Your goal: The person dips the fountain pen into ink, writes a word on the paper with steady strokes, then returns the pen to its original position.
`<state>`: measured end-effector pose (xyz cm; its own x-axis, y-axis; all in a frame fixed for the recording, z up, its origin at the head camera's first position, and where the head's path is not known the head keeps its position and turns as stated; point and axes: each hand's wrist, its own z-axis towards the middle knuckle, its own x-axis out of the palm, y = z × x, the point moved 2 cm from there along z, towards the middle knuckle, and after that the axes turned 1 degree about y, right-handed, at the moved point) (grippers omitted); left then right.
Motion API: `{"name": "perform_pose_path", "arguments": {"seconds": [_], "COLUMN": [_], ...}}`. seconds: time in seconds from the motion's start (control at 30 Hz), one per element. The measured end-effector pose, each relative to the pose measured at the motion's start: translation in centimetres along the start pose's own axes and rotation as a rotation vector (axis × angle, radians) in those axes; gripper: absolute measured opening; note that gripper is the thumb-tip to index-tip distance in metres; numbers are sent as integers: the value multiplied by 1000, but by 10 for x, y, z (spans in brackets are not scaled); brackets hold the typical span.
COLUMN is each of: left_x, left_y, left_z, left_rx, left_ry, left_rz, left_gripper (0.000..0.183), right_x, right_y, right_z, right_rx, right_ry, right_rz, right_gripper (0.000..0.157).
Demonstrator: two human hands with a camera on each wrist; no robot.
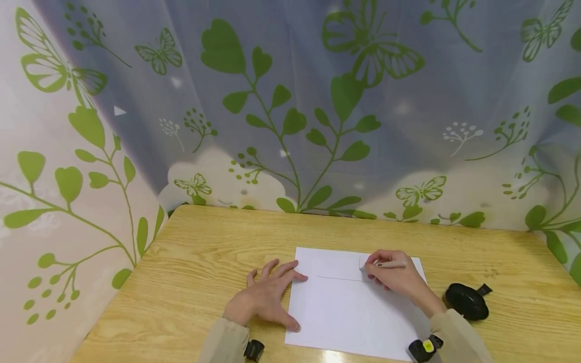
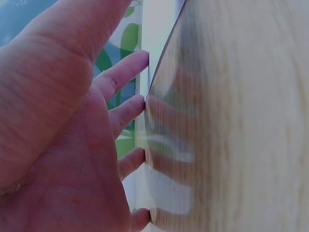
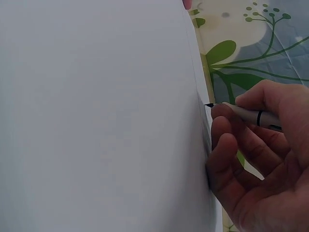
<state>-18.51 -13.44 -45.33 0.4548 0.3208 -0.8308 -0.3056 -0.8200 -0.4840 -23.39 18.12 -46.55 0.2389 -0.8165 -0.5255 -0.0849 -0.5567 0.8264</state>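
A sheet of white paper (image 1: 336, 312) lies on the wooden table. My right hand (image 1: 394, 272) pinches a light grey pen (image 3: 251, 116) with a dark tip, which meets the sheet near its far edge. A long thin line runs across the upper part of the paper, and a short upright line stands by the pen tip. At the sheet's left edge my left hand (image 1: 270, 295) is spread, its thumb and index finger on the paper. In the left wrist view the fingertips (image 2: 137, 155) of that hand press down on the surface.
To the right of the paper sits a black oval object (image 1: 466, 301) with a small tab. Behind the wooden table (image 1: 218, 237) hangs a curtain (image 1: 290, 126) with green leaves and butterflies. Black devices are strapped at both wrists.
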Motion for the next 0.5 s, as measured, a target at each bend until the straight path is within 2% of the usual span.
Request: {"name": "perform_pose_path", "arguments": {"seconds": [0.33, 0.5], "left_x": [1, 1], "left_y": [1, 2], "left_z": [0, 2], "left_rx": [-2, 0], "left_ry": [-6, -7], "left_rz": [12, 10], "left_gripper": [93, 92], "right_x": [4, 4], "right_y": [-1, -1], "right_z": [-4, -6], "right_rx": [56, 54], "right_ry": [12, 19], "right_rz": [16, 19], "right_gripper": [17, 16]}}
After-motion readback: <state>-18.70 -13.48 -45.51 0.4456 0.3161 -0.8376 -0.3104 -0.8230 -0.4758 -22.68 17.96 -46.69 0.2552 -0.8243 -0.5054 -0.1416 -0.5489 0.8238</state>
